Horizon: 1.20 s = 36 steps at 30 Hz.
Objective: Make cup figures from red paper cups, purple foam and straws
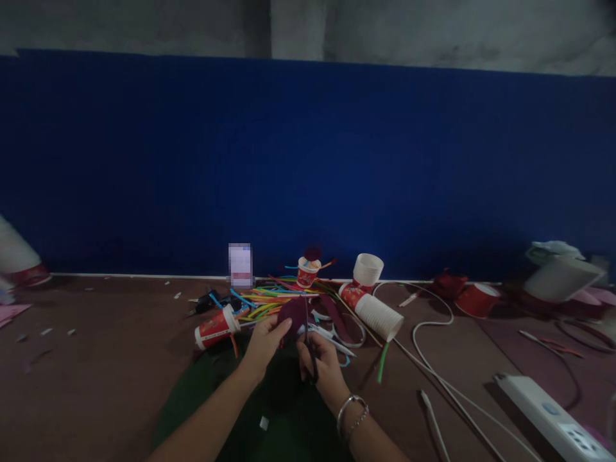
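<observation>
My left hand (267,340) pinches a dark maroon piece of material (293,316), perhaps paper or felt. In my right hand (325,362) is a pair of scissors (309,346), its blades pointing up beside the right edge of the maroon piece. Whether the blades touch it I cannot tell. Just beyond my hands lies a heap of colourful pipe cleaners (269,300). A red and white paper cup (216,327) lies tipped over left of my left hand. Behind the heap stands a small paper cup (307,273) with pipe cleaners sticking out. Beneath my hands is a dark green round surface (202,398).
A stack of paper cups (378,314) lies on its side at the right, with an upright stack (368,269) behind it. White cables (428,366) run past a power strip (553,414). A phone (240,265) leans against the blue wall (308,160).
</observation>
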Tool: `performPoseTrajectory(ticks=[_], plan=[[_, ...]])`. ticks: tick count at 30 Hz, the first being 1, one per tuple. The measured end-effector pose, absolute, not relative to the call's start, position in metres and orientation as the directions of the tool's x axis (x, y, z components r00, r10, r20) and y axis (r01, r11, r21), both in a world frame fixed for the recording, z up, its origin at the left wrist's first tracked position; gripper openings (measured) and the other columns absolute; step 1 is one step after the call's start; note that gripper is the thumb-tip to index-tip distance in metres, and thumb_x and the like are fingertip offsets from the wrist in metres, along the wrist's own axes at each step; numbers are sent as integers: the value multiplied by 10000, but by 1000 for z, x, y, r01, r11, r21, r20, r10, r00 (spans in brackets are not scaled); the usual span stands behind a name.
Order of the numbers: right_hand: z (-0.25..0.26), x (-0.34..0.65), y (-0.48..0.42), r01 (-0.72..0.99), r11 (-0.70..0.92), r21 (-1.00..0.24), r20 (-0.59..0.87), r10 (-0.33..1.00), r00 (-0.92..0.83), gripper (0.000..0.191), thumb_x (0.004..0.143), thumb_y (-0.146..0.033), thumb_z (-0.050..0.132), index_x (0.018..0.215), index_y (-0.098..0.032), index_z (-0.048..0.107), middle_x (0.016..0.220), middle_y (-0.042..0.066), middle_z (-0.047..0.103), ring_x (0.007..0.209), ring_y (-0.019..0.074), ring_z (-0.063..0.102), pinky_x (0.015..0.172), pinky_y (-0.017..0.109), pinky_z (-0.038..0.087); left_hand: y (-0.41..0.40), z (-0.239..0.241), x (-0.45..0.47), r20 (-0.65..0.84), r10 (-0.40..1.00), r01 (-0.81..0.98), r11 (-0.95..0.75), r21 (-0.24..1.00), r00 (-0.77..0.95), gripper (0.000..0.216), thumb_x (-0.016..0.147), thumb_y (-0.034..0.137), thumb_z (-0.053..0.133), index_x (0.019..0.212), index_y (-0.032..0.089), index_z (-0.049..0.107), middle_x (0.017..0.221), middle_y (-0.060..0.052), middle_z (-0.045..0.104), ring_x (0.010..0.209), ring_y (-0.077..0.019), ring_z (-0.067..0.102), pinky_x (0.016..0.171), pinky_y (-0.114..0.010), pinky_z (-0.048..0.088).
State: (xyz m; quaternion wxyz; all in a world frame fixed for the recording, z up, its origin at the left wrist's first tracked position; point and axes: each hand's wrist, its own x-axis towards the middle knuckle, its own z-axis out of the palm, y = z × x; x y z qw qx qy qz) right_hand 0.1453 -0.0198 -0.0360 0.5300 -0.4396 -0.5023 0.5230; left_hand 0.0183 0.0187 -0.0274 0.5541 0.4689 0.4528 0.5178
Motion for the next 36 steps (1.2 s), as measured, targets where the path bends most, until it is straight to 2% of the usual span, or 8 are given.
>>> performPoseTrajectory(ticks=[4,7,12,17,23,33,36], plan=[[-39,146,-18,-97,66,-993,72,995,-64,289,721,-423,643,680,-180,493,418,-95,427,316,51,378,320,155,293,16,-24,21,-7,1000,-161,11,987,21,296,685,444,660,693,150,634,552,14,582,566,-140,542,560,-237,407],[-40,146,-18,-113,60,-992,68,995,-71,284,719,-422,644,698,-179,498,452,-85,459,329,54,403,325,156,309,14,-20,22,-29,998,-150,36,988,51,301,702,453,636,717,153,627,577,9,614,493,-116,514,503,-226,384],[-39,147,-19,-108,51,-993,59,996,-74,265,718,-408,649,708,-176,523,464,-81,468,345,60,424,334,157,308,13,-17,20,20,995,-103,-10,995,97,303,718,432,623,621,149,573,515,26,551,408,-78,426,439,-210,317],[-40,147,-19,-92,64,-994,71,995,-75,267,739,-415,620,689,-174,516,445,-87,437,332,53,389,335,158,300,14,-16,18,-14,995,-106,25,994,101,308,711,434,631,609,152,559,436,49,473,393,-78,405,435,-204,302],[-41,147,-19,-101,75,-992,83,994,-74,248,732,-389,637,694,-174,519,441,-89,432,332,47,376,333,152,297,15,-14,18,-37,994,-139,51,989,100,306,689,429,653,613,143,572,481,41,495,390,-66,405,421,-198,292],[-39,146,-18,-75,47,-996,53,996,-67,273,723,-415,632,676,-174,511,409,-101,401,305,40,355,308,147,275,18,-14,14,-66,992,-152,82,985,111,290,689,398,665,593,144,563,434,52,467,377,-61,425,411,-184,286],[-40,146,-18,-88,52,-995,58,996,-61,300,724,-445,629,673,-179,501,404,-103,394,302,40,352,303,145,275,17,-11,13,-88,989,-232,114,966,119,248,677,357,684,620,144,569,451,57,479,378,-51,417,405,-176,285]])
